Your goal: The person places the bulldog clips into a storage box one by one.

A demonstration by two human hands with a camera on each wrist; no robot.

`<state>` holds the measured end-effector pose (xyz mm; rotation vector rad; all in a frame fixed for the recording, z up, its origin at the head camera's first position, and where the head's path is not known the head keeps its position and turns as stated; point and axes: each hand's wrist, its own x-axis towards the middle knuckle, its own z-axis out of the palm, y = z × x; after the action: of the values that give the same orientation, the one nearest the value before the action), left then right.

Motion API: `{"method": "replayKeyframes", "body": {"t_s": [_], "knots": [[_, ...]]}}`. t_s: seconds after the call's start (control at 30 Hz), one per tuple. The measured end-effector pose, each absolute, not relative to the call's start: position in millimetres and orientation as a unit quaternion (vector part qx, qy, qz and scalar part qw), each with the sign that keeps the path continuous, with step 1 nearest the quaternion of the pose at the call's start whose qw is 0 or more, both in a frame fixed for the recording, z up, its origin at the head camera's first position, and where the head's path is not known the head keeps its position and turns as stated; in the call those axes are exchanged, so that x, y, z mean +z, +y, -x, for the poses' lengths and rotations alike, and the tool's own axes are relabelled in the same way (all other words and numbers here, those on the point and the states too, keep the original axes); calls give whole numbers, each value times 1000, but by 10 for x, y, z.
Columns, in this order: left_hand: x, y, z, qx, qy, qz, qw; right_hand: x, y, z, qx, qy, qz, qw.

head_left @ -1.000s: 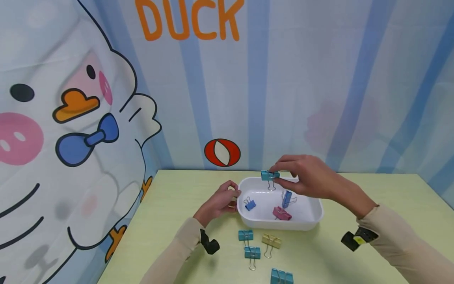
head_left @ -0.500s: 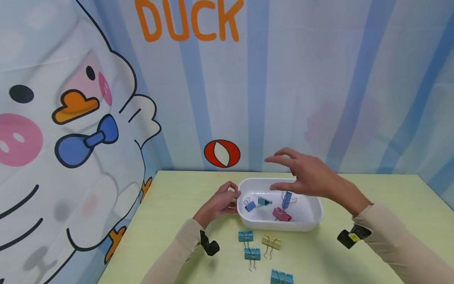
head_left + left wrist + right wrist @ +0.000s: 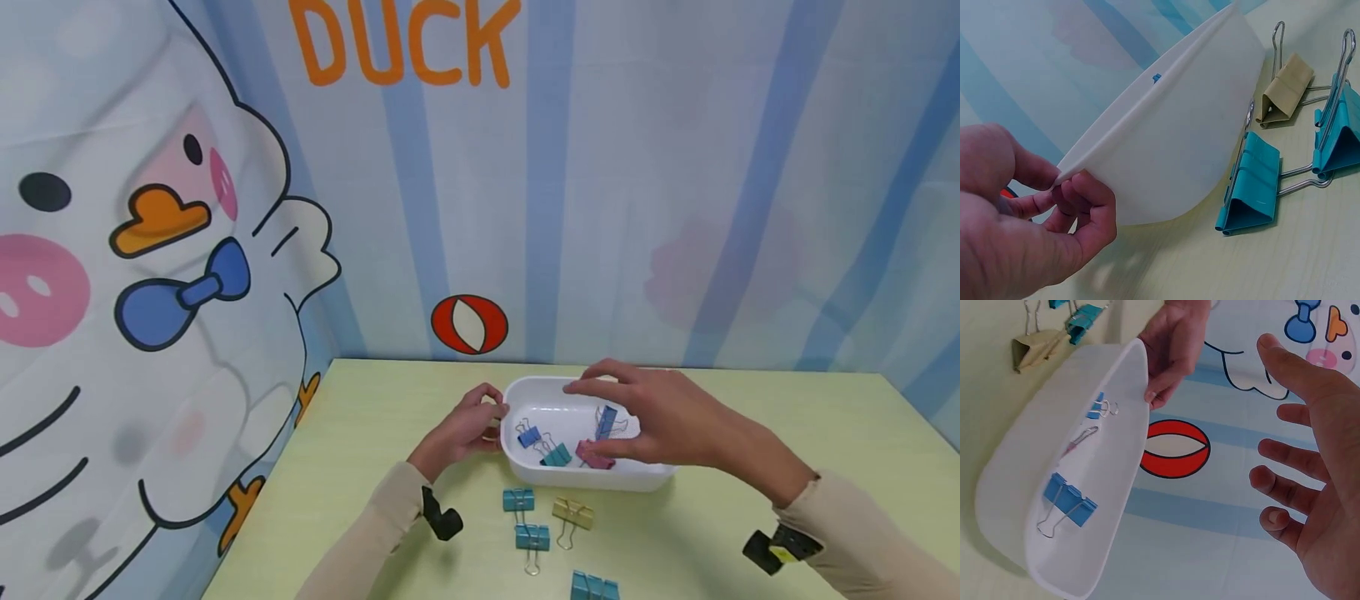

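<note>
A white plastic tray (image 3: 555, 477) sits on the table, and my left hand (image 3: 467, 423) pinches its left rim between thumb and fingers, as the left wrist view also shows. Inside lie two blue binder clips, one at the left (image 3: 528, 436) and one at the right (image 3: 607, 422), a teal binder clip (image 3: 557, 455) and a pink binder clip (image 3: 596, 456). Over the tray's right part hovers my right hand (image 3: 675, 414), fingers spread and holding nothing. It partly covers the pink clip in the head view.
In front of the tray lie a teal binder clip (image 3: 518, 499), a second teal one (image 3: 532, 537), a yellow one (image 3: 573, 512) and a larger teal one (image 3: 595, 586) at the frame's lower edge. A printed curtain (image 3: 615, 183) hangs behind the table (image 3: 787, 500).
My right hand has let go of the teal binder clip, which dropped into the tray and settled near its front left. That hand then lowered over the tray. My left hand stays on the rim.
</note>
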<state>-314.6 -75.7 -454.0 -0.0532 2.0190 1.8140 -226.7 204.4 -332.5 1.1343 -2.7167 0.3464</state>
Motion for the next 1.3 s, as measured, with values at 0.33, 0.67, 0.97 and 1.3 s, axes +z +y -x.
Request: {"method": "replayKeyframes", "body": {"t_s": [0.33, 0.67, 0.97, 1.3], "knots": [[-4565, -760, 3156, 656, 724, 12, 212, -3671, 2130, 1943, 104, -911, -398, 19], [-4551, -740, 3153, 656, 724, 13, 211, -4147, 2234, 1617, 181, -902, -362, -151], [-4569, -759, 3149, 657, 724, 18, 208, -4687, 2236, 1438, 190, -887, -393, -150], [-4554, -748, 3128, 657, 724, 20, 209, -4862, 2209, 1371, 172, -900, -384, -114]]}}
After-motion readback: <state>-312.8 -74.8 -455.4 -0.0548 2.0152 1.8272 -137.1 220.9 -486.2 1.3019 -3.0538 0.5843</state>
